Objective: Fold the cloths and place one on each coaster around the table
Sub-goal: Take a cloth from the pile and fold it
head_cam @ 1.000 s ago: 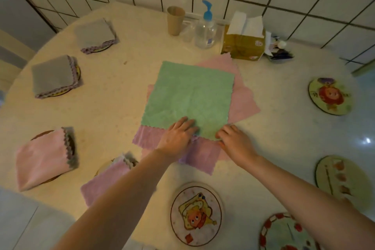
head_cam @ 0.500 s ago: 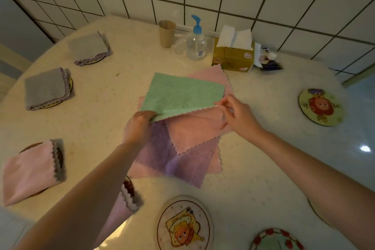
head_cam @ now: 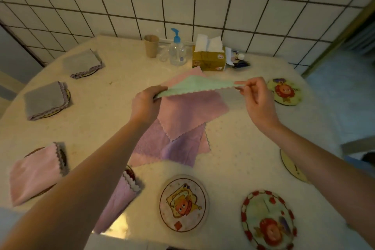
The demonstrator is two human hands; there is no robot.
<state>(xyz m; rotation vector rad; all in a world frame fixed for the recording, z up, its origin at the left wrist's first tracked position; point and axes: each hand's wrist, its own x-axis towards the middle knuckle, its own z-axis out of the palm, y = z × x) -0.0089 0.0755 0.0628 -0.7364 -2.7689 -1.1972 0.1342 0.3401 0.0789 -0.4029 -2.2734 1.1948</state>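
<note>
A green cloth (head_cam: 194, 86) is stretched in the air above the table's middle. My left hand (head_cam: 146, 104) grips its near left corner and my right hand (head_cam: 256, 97) pinches its right corner. Under it lies a loose pile of pink and purple cloths (head_cam: 178, 128). Folded cloths sit on coasters along the left: two grey (head_cam: 82, 63) (head_cam: 45, 99), one pink (head_cam: 34, 172), one purple (head_cam: 117, 199). Bare picture coasters lie at the front (head_cam: 183, 203), front right (head_cam: 267, 219), right (head_cam: 292, 166) and far right (head_cam: 285, 91).
By the tiled wall at the table's back stand a brown cup (head_cam: 151, 45), a pump bottle with a blue top (head_cam: 177, 49), a yellow tissue box (head_cam: 209, 58) and small clutter (head_cam: 238, 61). The round table's edge (head_cam: 316, 79) curves close on the right.
Both hands took the green cloth by its near corners and lifted it off the pile, pulling it taut; the pink and purple cloths beneath are now exposed. My view tilted up.
</note>
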